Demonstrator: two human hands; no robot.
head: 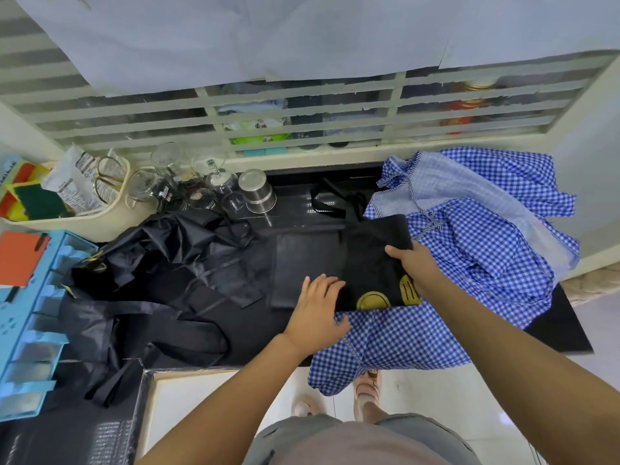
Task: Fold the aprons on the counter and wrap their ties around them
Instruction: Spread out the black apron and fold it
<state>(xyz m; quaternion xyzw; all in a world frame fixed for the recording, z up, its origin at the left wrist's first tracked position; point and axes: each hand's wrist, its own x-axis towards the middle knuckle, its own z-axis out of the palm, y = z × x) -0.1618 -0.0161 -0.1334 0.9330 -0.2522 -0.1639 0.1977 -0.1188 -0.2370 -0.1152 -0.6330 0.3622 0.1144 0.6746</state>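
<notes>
Head view, one frame. Left hand (318, 305) lay palm down, fingers straight and close together, fingertips pressing on the left edge of the folded black apron (372, 260). Right hand (417, 268) rested at the right edge of the same apron, thumb on top and pointing left; its fingers were hidden past the edge, so whether they gripped the cloth could not be told. The hands were apart, one at each side of the fold. The folded apron was a compact dark rectangle with a yellow print (372, 300) showing at its near edge. It sat near the middle of the black counter (567, 333), its right part and near edge lying on a blue gingham apron (486, 253). Black ties (335, 199) trailed loose behind the fold, toward the wall. The gingham apron was spread rumpled over the right of the counter, one end hanging over the front edge. To the left lay a crumpled heap of shiny black aprons (167, 253) with straps strewn about. At the back left stood upturned glasses (214, 182) and a steel cup (256, 191), beside a cream basket (100, 226). A light blue organiser (33, 317) stood at the far left edge.
</notes>
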